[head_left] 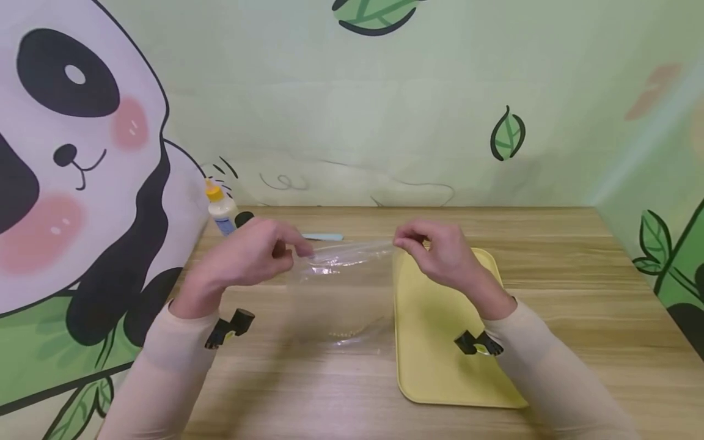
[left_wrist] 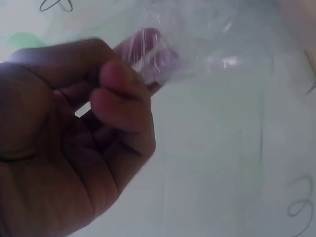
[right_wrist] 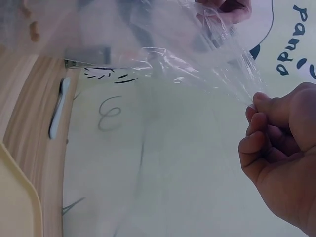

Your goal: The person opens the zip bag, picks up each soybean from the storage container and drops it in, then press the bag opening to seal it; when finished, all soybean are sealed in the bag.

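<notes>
A clear plastic bag (head_left: pixel 352 293) hangs between both hands above the wooden table. My right hand (head_left: pixel 442 250) pinches its upper right corner between thumb and index finger, the other fingers curled, as the right wrist view shows. At the upper left edge, my left hand (head_left: pixel 255 253) hooks a bent index finger (left_wrist: pixel 143 47) at the bag, and that finger shows through the plastic in the left wrist view. Its other fingers curl toward the palm. Small yellowish-brown bits (right_wrist: pixel 33 30) show at the bag's lower part; whether they lie inside is unclear.
A yellow tray (head_left: pixel 440 366) lies under the right forearm. Behind the left hand stands a white bottle (head_left: pixel 222 211) with an orange nozzle, beside a black rounded thing (head_left: pixel 244 218). A slim light-blue tool (right_wrist: pixel 57 116) lies near the wall. Small black devices sit on both wrists.
</notes>
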`<state>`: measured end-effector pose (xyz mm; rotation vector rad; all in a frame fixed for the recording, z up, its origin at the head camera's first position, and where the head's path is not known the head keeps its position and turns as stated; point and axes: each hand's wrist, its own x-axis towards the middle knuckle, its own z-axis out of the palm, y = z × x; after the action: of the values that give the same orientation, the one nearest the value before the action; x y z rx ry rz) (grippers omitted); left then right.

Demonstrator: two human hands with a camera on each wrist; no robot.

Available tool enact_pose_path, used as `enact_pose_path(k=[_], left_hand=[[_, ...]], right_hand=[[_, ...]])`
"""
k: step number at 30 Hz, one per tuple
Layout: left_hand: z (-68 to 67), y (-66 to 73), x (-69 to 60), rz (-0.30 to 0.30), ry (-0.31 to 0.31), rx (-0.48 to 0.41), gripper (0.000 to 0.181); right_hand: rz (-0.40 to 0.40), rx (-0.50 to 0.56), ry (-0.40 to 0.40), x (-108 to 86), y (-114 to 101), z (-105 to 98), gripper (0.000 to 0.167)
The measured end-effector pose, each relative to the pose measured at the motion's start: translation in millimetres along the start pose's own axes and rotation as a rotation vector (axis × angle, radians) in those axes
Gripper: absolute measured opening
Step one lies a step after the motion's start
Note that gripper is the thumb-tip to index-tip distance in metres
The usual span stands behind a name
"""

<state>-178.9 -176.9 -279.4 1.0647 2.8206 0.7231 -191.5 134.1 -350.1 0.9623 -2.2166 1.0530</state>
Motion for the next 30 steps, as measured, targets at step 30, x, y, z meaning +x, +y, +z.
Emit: enact_pose_path(k=[30], left_hand=[[26.9,-24.0,-0.3,0.166,0.195,-0.327,0.036]], right_hand=[[0.185,0.105,-0.051,8.6,5.6,-21.2,0.004]])
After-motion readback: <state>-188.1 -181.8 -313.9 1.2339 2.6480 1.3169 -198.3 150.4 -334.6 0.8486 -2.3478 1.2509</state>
